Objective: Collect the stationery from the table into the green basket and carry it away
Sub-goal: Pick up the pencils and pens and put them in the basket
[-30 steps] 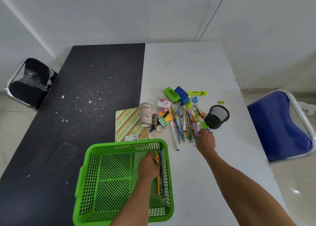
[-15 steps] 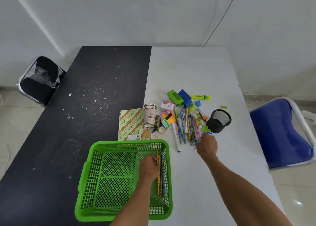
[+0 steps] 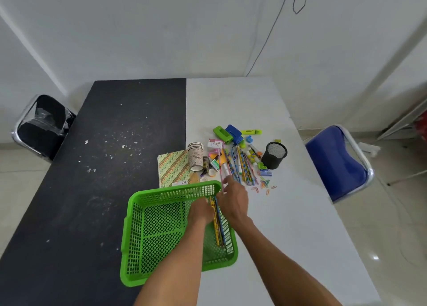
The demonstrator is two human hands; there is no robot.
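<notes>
bright, even daylight, perhaps from the right; soft shadows, wide-angle bending at edges

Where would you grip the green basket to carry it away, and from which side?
Grip the green basket by its rim at the left and right walls, from outside. The left wall flares into a handle lip, and the tub is wide, so opposite holds should keep the pencils level.

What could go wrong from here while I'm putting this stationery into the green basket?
The paper clips lie loose on the white table, and the green basket has an open mesh, so they may slip through when carried.
The paper cups lie on their side beside the pencil pile; a sweep by the right hand might roll them away.
</notes>
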